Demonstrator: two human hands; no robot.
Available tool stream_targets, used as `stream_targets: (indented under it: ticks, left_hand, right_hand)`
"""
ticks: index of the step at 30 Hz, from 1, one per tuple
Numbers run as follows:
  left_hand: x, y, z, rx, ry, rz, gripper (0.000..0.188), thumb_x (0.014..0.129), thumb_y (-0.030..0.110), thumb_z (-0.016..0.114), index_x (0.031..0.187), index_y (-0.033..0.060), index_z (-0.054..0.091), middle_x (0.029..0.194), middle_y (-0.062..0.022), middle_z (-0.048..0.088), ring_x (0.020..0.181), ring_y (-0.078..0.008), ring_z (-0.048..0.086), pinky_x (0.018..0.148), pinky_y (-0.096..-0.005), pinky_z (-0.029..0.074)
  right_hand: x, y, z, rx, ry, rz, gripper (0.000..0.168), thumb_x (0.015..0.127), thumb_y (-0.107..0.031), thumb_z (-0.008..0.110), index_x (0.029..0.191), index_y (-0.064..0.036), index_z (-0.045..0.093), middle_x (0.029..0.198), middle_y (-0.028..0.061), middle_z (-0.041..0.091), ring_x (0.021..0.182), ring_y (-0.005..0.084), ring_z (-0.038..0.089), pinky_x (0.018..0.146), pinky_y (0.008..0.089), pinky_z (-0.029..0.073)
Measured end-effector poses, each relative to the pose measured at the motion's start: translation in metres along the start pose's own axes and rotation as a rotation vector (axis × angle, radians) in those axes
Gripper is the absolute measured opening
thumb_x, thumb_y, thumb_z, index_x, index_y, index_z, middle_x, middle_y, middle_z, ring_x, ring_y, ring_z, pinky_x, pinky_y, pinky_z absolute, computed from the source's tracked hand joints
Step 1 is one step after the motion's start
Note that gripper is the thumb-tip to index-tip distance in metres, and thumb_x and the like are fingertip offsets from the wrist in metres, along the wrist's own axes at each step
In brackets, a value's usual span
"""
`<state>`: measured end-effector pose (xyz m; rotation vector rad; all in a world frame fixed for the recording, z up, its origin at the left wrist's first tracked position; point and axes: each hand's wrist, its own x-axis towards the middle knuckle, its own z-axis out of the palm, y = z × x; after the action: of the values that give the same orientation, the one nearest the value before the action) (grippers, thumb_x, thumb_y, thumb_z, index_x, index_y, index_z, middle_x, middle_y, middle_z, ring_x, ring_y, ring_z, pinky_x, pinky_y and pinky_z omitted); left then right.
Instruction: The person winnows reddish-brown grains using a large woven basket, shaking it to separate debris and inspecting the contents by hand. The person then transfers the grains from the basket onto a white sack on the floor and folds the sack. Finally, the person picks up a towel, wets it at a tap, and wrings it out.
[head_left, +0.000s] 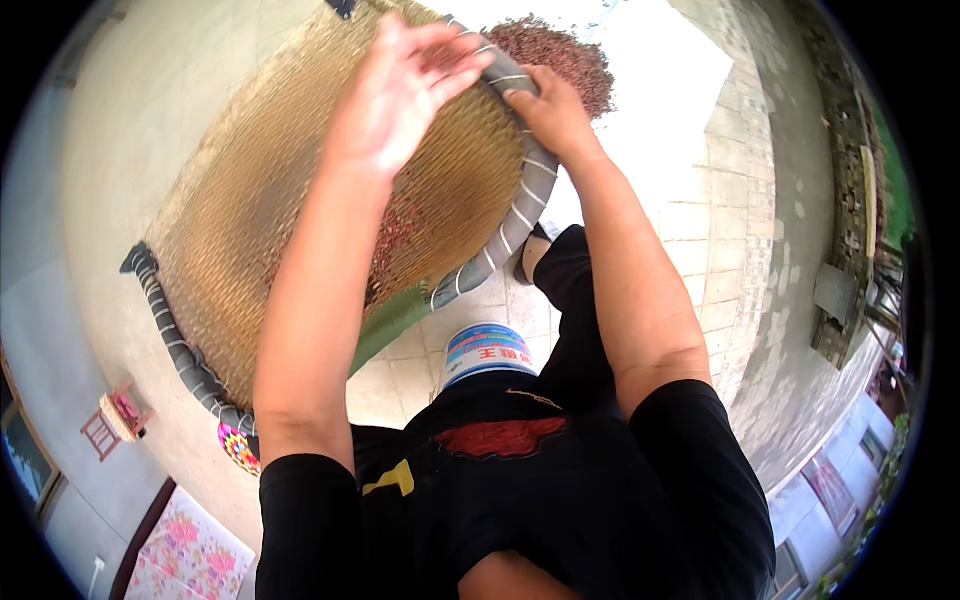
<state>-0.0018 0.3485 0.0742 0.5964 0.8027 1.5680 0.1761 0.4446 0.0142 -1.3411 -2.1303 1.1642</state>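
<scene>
A large woven winnowing basket (232, 172) with a grey wrapped rim stands tilted before me. My right hand (555, 109) grips its rim at the upper right, thumb on the inner side. Raised over the weave, my left hand (409, 90) is blurred, palm up with fingers apart; some small reddish bits show by its fingers, and whether they lie in it I cannot tell. Small reddish-brown pieces (394, 232), perhaps seeds or husks, lie low in the basket, partly hidden by my left forearm. Beyond the rim, a heap of similar pieces (562, 56) rests on a white sheet (660, 67).
A white and blue bucket (489, 349) stands close in front of my body. Green material (390, 326) shows at the basket's lower edge. At the left are a small wooden chair (101, 435) and a flower-patterned surface (187, 547). Paving tiles (686, 217) lie to the right.
</scene>
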Motion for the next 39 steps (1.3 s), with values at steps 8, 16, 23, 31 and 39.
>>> stream_targets:
  ticks: [8,16,23,31,39]
  left_hand:
    - [-0.026,0.049,-0.038,1.367,0.336,0.023,0.065,0.085,0.040,0.060,0.134,0.0012,0.043,0.135,-0.0198,0.046,0.120,-0.0298,0.050,0.101,-0.0399,0.039]
    - [-0.365,0.126,-0.195,2.244,1.042,-0.392,0.057,0.081,0.022,0.067,0.128,-0.0035,0.046,0.126,-0.0258,0.050,0.117,-0.0386,0.047,0.101,-0.0440,0.036]
    - [-0.429,0.118,-0.243,1.043,1.329,-0.404,0.038,0.076,0.016,0.071,0.105,-0.0052,0.058,0.086,-0.0126,0.066,0.071,-0.0230,0.064,0.064,-0.0353,0.051]
    - [-0.393,0.147,-0.196,0.915,1.216,-0.176,0.024,0.072,0.007,0.069,0.092,-0.0034,0.062,0.077,-0.0055,0.063,0.064,-0.0138,0.058,0.057,-0.0287,0.046]
    - [-0.482,0.183,-0.199,0.831,1.278,-0.138,0.028,0.074,0.014,0.069,0.097,-0.0003,0.062,0.075,-0.0066,0.062,0.056,-0.0151,0.059,0.049,-0.0291,0.050]
  right_hand:
    - [-0.010,0.001,-0.011,0.045,-0.016,0.098,0.040,0.081,-0.022,0.062,0.116,-0.001,0.057,0.105,0.0205,0.063,0.101,0.0341,0.061,0.091,0.0409,0.046]
    - [-0.003,0.016,0.002,0.010,-0.020,-0.014,0.046,0.079,-0.026,0.065,0.117,-0.001,0.058,0.110,0.0204,0.062,0.103,0.0321,0.060,0.089,0.0392,0.047]
    - [0.014,0.045,0.001,0.110,-0.082,-0.055,0.049,0.075,-0.024,0.069,0.116,0.002,0.059,0.104,0.0154,0.065,0.095,0.0223,0.061,0.086,0.0329,0.045]
    - [-0.009,0.070,-0.008,0.266,-0.167,0.274,0.030,0.077,-0.007,0.062,0.104,0.005,0.061,0.091,0.0096,0.065,0.074,0.0172,0.060,0.068,0.0272,0.048]
    - [-0.069,-0.072,-0.058,-0.037,-0.115,-0.119,0.033,0.076,-0.019,0.066,0.097,0.005,0.060,0.086,0.0091,0.064,0.077,0.0162,0.057,0.073,0.0292,0.045]
